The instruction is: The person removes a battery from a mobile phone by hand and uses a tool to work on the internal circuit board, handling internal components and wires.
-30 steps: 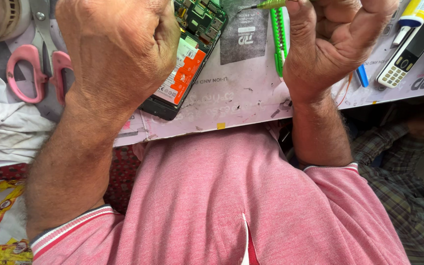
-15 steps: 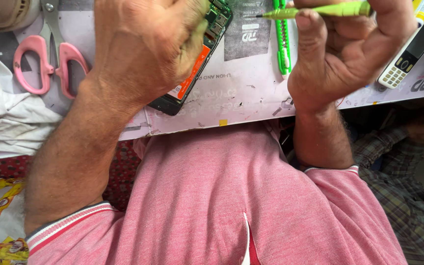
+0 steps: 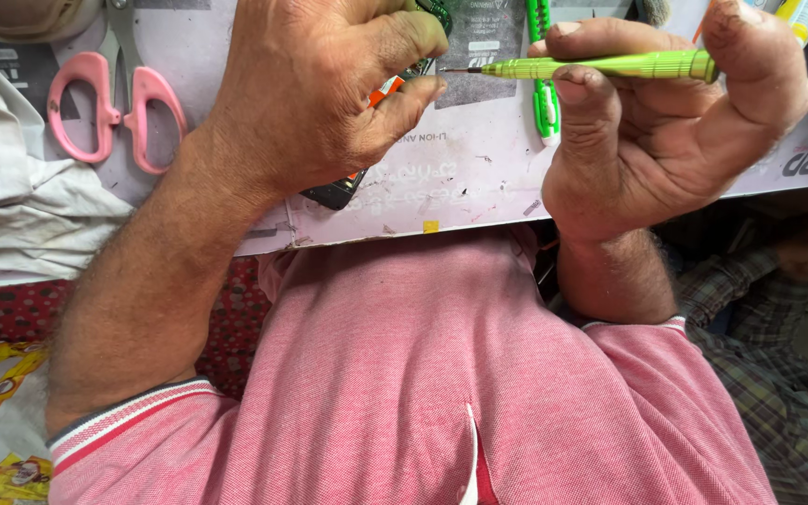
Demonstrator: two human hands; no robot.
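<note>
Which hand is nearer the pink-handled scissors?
Left. The left hand sits just right of the pink-handled scissors, apart from them. The right hand is far across the bench, holding the green screwdriver.

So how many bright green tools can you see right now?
2: a green screwdriver pinched level in the right hand, and a green-and-white tool lying on the mat beneath it. Hands may hide more.

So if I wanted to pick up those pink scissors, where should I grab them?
Take the pink scissors by the two handle loops, coming from the near table edge. The loops lie flat, pointing toward the person, with bare table around them, while the metal blades point away and run out of view at the top. The left hand lies just beside them, so reach in from the cloth side.
</note>
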